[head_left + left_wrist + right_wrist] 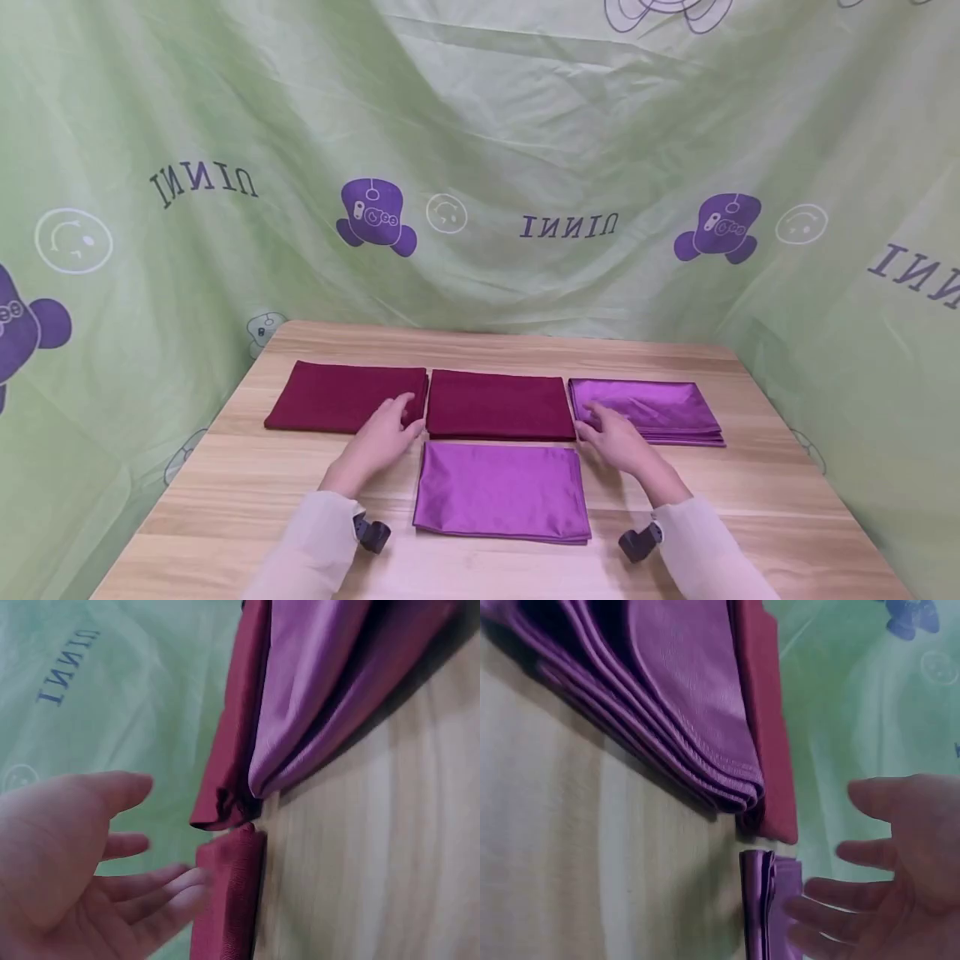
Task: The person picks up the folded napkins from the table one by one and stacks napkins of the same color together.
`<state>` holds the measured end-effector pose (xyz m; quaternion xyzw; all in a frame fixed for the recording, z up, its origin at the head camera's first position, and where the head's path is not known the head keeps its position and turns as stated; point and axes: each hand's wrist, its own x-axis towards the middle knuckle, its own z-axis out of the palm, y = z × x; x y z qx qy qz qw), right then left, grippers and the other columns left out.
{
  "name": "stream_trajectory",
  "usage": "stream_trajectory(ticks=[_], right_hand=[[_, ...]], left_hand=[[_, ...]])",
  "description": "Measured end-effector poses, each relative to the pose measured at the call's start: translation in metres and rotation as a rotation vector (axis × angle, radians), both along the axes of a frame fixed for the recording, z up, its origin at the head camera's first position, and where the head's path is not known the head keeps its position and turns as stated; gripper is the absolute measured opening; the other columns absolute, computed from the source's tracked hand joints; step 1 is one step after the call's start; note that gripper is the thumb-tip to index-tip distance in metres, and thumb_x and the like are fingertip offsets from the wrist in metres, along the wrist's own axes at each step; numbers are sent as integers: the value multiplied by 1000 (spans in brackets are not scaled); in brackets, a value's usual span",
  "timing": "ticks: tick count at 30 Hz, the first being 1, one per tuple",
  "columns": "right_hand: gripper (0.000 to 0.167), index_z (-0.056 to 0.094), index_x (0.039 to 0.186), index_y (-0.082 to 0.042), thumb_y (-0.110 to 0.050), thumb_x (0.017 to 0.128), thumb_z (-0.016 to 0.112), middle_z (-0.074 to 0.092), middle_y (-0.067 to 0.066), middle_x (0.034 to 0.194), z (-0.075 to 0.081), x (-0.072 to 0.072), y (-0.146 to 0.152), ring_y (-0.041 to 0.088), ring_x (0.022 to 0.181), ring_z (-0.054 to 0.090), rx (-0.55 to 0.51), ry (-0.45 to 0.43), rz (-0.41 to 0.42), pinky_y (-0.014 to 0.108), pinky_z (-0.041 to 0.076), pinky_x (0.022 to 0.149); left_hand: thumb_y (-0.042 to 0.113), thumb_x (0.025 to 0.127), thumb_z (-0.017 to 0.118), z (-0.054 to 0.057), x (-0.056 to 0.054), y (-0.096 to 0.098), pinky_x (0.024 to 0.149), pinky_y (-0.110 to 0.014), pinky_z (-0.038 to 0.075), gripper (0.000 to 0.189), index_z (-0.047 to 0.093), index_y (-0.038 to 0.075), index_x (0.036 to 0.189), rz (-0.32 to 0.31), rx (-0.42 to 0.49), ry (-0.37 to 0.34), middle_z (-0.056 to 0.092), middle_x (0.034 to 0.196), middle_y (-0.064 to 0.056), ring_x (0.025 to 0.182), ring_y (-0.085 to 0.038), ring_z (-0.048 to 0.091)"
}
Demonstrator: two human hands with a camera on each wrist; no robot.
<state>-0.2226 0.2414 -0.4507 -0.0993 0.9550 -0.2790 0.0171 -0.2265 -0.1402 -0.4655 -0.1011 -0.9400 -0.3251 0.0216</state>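
Note:
Four folded cloths lie on the wooden table, two dark red and two purple. My left hand [381, 435] is over the right end of the left dark red cloth [337, 396], fingers spread and holding nothing. The middle dark red cloth [498, 406] lies just right of it. My right hand [617, 437] hovers at the left end of the far purple cloth [652, 404], its fingers loose and apart. Between my forearms is the near purple cloth [498, 492], its layered folded edges [667, 742] showing in the right wrist view.
The wooden table [480, 575] carries the cloths, three in a back row and one in front. A green printed curtain [480, 125] hangs behind and along both sides. Small black cameras [371, 533] sit on my wrists.

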Motion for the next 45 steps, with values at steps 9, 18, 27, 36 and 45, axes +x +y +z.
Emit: stream_trajectory(ticks=[9,18,27,36,45], right_hand=[[40,56,125,3,-17,93,66,66,17,102,-2,33,-3,36,94,64,-83,-76,17,53,50,85],[37,64,117,-7,-9,82,76,63,3,88,-9,50,-11,22,82,63,-94,-58,4,46,53,76],[54,61,125,-2,-4,75,80,59,5,90,-13,54,-21,15,57,55,-201,-123,-12,32,50,57],[56,54,127,10,5,76,75,53,12,83,-18,53,-23,20,67,56,-535,-332,18,33,54,59],[52,58,120,5,10,72,74,55,19,105,-20,55,-26,23,79,56,-537,-287,43,32,53,61]], left_hand=[[22,93,65,-2,33,3,80,-46,52,51,50,-5,134,-35,109,-166,66,90,-7,83,-23,64],[19,88,71,-8,51,10,61,-33,49,50,54,-4,129,-43,224,-212,62,76,-1,66,-14,56],[5,83,74,-13,56,12,53,-29,49,47,55,-6,124,-124,360,-237,58,74,-3,58,-14,54],[3,80,75,-21,56,14,79,-47,50,44,60,0,122,-144,381,-251,62,98,-16,88,-30,59],[4,82,73,-15,56,10,75,-42,56,48,56,-1,127,-204,527,-324,55,113,-25,92,-32,63]])
